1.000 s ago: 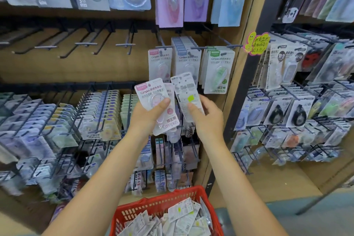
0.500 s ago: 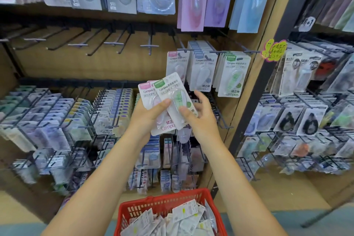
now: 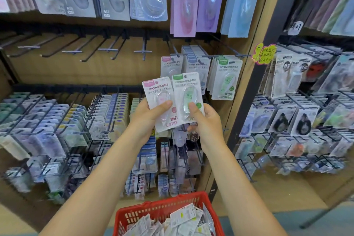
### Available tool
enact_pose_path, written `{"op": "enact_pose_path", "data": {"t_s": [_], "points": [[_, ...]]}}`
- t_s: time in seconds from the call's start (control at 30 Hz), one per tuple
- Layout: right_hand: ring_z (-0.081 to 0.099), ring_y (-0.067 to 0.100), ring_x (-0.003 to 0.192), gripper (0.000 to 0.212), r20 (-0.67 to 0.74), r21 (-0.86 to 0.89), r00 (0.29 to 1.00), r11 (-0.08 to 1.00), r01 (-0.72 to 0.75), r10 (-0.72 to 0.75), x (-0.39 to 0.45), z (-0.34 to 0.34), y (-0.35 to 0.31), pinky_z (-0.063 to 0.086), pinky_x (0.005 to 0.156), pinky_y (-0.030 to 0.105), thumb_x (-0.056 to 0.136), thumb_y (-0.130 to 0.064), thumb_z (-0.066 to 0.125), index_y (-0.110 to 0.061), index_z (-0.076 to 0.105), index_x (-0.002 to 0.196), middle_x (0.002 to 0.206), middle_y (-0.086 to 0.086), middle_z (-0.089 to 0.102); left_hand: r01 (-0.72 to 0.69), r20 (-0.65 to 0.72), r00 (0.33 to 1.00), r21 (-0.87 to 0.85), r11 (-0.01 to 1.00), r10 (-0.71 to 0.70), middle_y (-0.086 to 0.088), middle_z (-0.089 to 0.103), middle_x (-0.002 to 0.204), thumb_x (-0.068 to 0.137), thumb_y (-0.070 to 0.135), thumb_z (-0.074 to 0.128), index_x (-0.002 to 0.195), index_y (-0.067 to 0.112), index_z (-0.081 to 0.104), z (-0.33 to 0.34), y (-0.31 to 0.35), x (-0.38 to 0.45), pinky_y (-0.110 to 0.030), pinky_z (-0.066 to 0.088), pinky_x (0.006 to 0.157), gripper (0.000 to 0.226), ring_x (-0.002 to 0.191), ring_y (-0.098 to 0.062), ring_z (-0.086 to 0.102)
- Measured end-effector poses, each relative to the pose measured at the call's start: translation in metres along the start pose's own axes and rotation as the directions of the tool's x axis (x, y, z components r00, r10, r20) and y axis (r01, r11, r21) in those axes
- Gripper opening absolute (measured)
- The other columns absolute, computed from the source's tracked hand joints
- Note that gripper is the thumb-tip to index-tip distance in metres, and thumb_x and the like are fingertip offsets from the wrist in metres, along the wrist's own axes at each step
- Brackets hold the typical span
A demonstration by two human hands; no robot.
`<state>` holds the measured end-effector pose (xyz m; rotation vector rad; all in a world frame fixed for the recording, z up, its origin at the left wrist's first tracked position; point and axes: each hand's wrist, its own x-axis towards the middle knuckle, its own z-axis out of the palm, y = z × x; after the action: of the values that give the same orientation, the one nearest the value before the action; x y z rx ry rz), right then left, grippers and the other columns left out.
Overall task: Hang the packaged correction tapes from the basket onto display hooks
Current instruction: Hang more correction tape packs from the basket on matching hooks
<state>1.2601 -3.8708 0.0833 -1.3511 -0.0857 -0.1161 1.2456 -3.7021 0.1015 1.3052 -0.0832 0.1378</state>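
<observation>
1. Both hands are holding packs. The left hand (image 3: 147, 119) grips the pink pack (image 3: 161, 101), with the thumb pressed flat on the clear bubble at the front and the fingers hidden behind the card. I think more packs sit behind the pink one in this hand, but I cannot tell how many.

2. Just to the right, the right hand (image 3: 206, 120) pinches the green pack (image 3: 186, 94). Its thumb lies on the bubble and its fingers curl round the back. The green pack overlaps the edge of the pink pack, so the two touch.

3. These packs look very light. Each is a thin card with a hard clear bubble stuck on it. I think the card will bend if squeezed hard, and the shiny bubble may feel a bit slippery.

4. A good place to hold is low down on the card, as now. That keeps the top free, where the small hanging hole is.

5. Up and to the right, green packs hang on a hook (image 3: 226, 56). The hanging green packs (image 3: 225, 80) look the same as the one in the right hand, so I think it belongs there.

6. The hole is small and the hook is thin, so the pack needs to be held straight to slide on. A tilted card could catch or tear at the hole.

7. Down low, the red basket (image 3: 162, 210) has many more packs inside, lying in a loose pile.
</observation>
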Motion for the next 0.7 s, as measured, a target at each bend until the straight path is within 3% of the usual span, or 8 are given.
{"op": "enact_pose_path", "data": {"t_s": [0.07,0.2,0.4,0.57,0.7], "points": [[0.073,0.020,0.088,0.020,-0.055,0.074,0.998,0.997,0.016,-0.012,0.001,-0.010,-0.003,0.056,0.059,0.031,0.096,-0.029,0.069,-0.015,0.068,0.111,0.106,0.006,0.076,0.004,-0.052,0.999,-0.006,1.000,-0.005,-0.006,0.075,0.124,0.093,0.007,0.072,0.132,0.015,0.064,0.007,-0.001,0.005,-0.042,0.063,0.087,0.040,0.109,-0.025,0.074],[0.073,0.018,0.089,0.016,-0.185,0.211,0.982,0.975,0.066,-0.026,0.013,-0.037,-0.012,0.056,0.059,0.030,0.096,-0.024,0.070,-0.020,0.069,0.111,0.111,0.004,0.075,0.000,-0.049,0.999,0.018,1.000,0.001,-0.002,0.077,0.119,0.091,0.011,0.076,0.130,0.016,0.065,0.022,-0.003,0.012,-0.032,0.064,0.075,0.041,0.104,-0.021,0.076],[0.072,0.018,0.093,0.013,-0.253,0.273,0.968,0.959,0.072,-0.001,0.041,-0.062,-0.028,0.061,0.069,0.034,0.099,-0.023,0.067,-0.019,0.066,0.111,0.113,0.006,0.073,0.011,-0.041,0.999,0.032,0.999,-0.009,-0.001,0.076,0.122,0.088,0.017,0.079,0.131,0.017,0.064,0.049,-0.012,0.026,-0.044,0.061,0.090,0.045,0.107,-0.021,0.075],[0.071,0.017,0.082,0.011,-0.272,0.234,0.962,0.970,0.059,0.007,0.055,-0.067,-0.031,0.056,0.058,0.029,0.097,-0.026,0.069,-0.020,0.069,0.107,0.105,0.004,0.075,-0.016,-0.027,0.999,0.054,0.998,0.018,0.003,0.078,0.117,0.075,0.028,0.083,0.125,0.021,0.067,0.067,-0.015,0.036,-0.044,0.059,0.093,0.053,0.107,-0.020,0.075],[0.068,0.016,0.081,0.007,-0.307,0.188,0.951,0.979,0.080,-0.018,0.059,-0.067,-0.024,0.053,0.056,0.029,0.095,-0.030,0.072,-0.024,0.071,0.099,0.095,0.000,0.074,-0.023,-0.026,0.999,0.059,0.998,0.025,0.003,0.078,0.115,0.088,0.018,0.078,0.122,0.022,0.069,0.073,-0.018,0.043,-0.043,0.060,0.091,0.035,0.106,-0.019,0.075]]}}
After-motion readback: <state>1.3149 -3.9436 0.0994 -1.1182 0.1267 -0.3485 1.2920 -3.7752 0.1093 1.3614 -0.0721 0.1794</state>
